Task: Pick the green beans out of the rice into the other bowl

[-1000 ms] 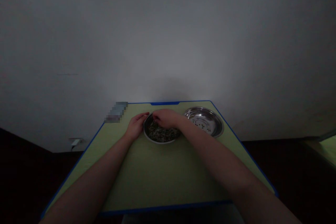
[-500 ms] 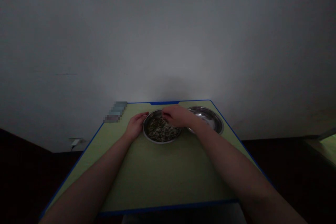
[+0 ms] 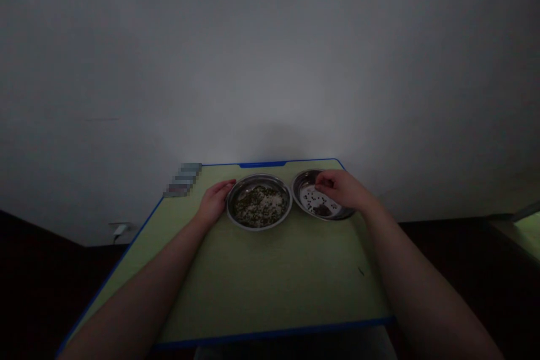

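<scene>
A round metal bowl stands on the table, holding a mix of white grains like rice and small dark green beans. My left hand grips its left rim, fingers along the outside. To its right stands a second metal bowl with scattered dark beans on its pale bottom, bunched near the front. Over this bowl's right half is my right hand, thumb and fingertips pinched together. Whatever lies between those fingertips is too small to make out.
The pale green table has a blue edge and stands against a grey wall. A blurred-out patch lies at its back left corner. A short dark mark shows at the right front. A white plug sits low on the wall.
My right hand has moved right, from inside the bowl of mixed grains to over the second bowl, whose dark beans now show. My left hand stays at the first bowl's rim.
</scene>
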